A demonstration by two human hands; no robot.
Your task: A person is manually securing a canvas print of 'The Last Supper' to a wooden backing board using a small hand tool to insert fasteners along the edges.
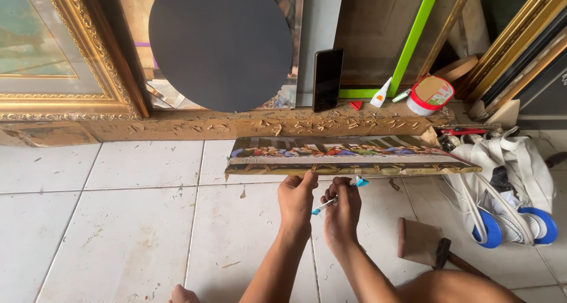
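You have bare white floor tiles (118, 220) leftward; the long painted canvas panel (348, 155) blocks ahead, the wooden-handled hammer (440, 253) right.

Hammer (440, 253) right of hands (319, 205)

**Lighting and picture quality, head view**

Even, soft daylight; scene bright overall. White floor tiles (118, 220) reflect the light without hard glare. Shadows faint and short: a soft one beneath the hands (319, 205), a thin one under the painted panel's (348, 155) near edge. The black round disc (221, 43) reads flat, no sheen. Upper right corner darker. Focus sharp at centre; slight softness and wide-angle bending toward the frame edges. No motion blur noted.
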